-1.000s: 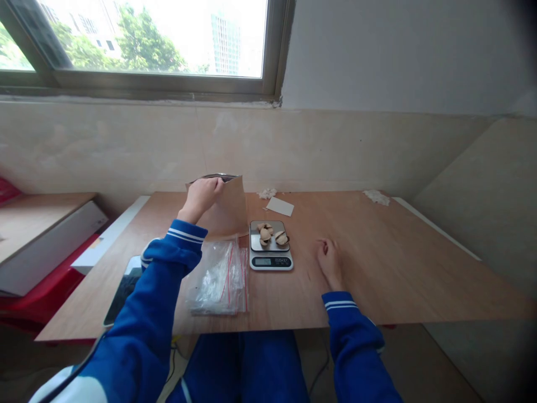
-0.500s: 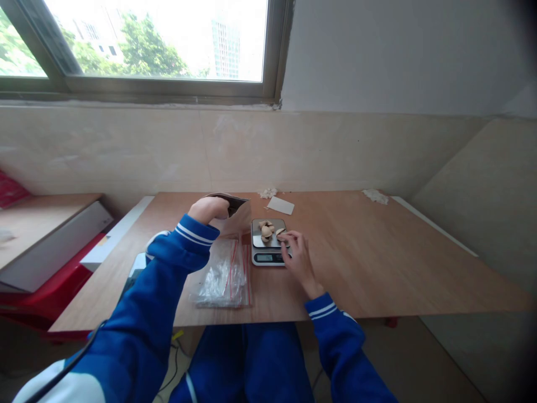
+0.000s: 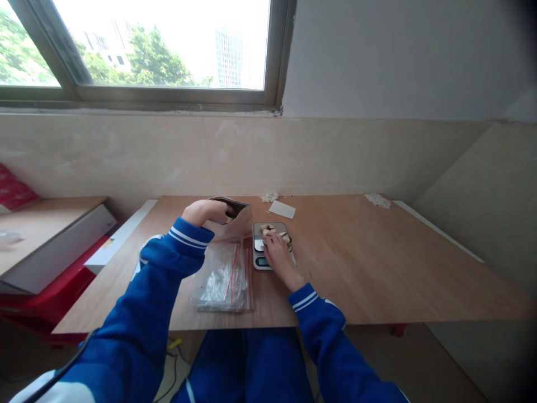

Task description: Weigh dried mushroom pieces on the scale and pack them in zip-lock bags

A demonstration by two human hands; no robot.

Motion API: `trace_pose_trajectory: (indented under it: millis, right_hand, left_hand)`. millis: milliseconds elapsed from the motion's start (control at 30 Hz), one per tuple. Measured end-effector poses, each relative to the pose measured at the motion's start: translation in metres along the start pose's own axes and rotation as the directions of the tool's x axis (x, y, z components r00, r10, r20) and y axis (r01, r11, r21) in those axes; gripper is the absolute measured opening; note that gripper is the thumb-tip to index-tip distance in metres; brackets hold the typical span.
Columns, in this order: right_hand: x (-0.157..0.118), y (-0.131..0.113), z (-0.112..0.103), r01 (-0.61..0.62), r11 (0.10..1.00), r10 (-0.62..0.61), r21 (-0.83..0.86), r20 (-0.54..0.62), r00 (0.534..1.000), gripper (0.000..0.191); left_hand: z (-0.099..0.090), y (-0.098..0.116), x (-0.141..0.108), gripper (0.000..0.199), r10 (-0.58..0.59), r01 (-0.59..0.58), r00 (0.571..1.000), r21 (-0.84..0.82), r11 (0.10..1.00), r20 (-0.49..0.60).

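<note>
A digital kitchen scale (image 3: 258, 244) stands on the table with several beige, rounded dried pieces (image 3: 268, 227) on its steel plate; their kind I cannot make out. My right hand (image 3: 277, 252) reaches over the plate, fingers curled down around a piece at its front and covering part of the display. Left of the scale, a brown paper bag (image 3: 241, 225) stands with its mouth spread. Inside that mouth are the fingers of my left hand (image 3: 207, 211), hidden from view. Clear zip bags (image 3: 220, 280) with red seal lines lie stacked in front of the paper bag.
Behind the scale lie a white card (image 3: 282, 209) and a small heap of whitish crumbs (image 3: 269, 197). Another whitish heap (image 3: 377, 200) sits at the back right. A second table (image 3: 54, 215) and a red stool (image 3: 84, 268) are to the left.
My right hand has moved left across the scale, from the piece at its right side to over the front pieces. My left hand stays in the bag's mouth. The view has tipped slightly upward.
</note>
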State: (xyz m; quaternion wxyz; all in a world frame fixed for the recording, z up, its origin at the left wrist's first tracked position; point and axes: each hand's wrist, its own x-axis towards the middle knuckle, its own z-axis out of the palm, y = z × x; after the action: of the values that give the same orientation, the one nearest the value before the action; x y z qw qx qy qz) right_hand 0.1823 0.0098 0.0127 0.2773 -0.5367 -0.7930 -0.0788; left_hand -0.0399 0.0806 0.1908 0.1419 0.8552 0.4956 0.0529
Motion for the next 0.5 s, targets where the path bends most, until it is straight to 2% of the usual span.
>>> trace_pose_trajectory:
  millis: [67, 167, 267, 367, 433, 500]
  right_hand:
    - [0.004, 0.001, 0.001, -0.013, 1.0, 0.012, -0.013, -0.033, 0.999, 0.032]
    - [0.008, 0.001, 0.002, -0.043, 0.998, 0.041, -0.047, -0.035, 0.999, 0.033]
    - [0.012, 0.0, 0.005, -0.07, 0.99, 0.072, -0.121, 0.011, 0.997, 0.028]
    - [0.014, 0.0, 0.009, -0.055, 0.984, 0.061, -0.169, 0.026, 0.998, 0.024]
    - [0.015, 0.0, 0.012, -0.041, 0.986, 0.044, -0.162, 0.016, 0.999, 0.026]
    - [0.016, 0.0, 0.015, -0.035, 0.989, 0.036, -0.144, 0.005, 0.999, 0.028]
  left_hand:
    - [-0.005, -0.001, -0.001, 0.04, 0.014, -0.018, 0.99, 0.029, 0.999, 0.14]
    - [-0.01, 0.003, -0.005, 0.042, 0.105, -0.098, 0.983, -0.049, 0.994, 0.151]
    - [-0.013, 0.012, -0.011, 0.044, 0.24, -0.183, 0.945, -0.251, 0.951, 0.223]
    - [-0.014, 0.017, -0.014, 0.046, 0.327, -0.162, 0.897, -0.468, 0.869, 0.297]
    - [-0.014, 0.016, -0.012, 0.047, 0.321, -0.136, 0.903, -0.519, 0.844, 0.286]
    - [-0.011, 0.013, -0.009, 0.046, 0.294, -0.12, 0.909, -0.489, 0.864, 0.295]
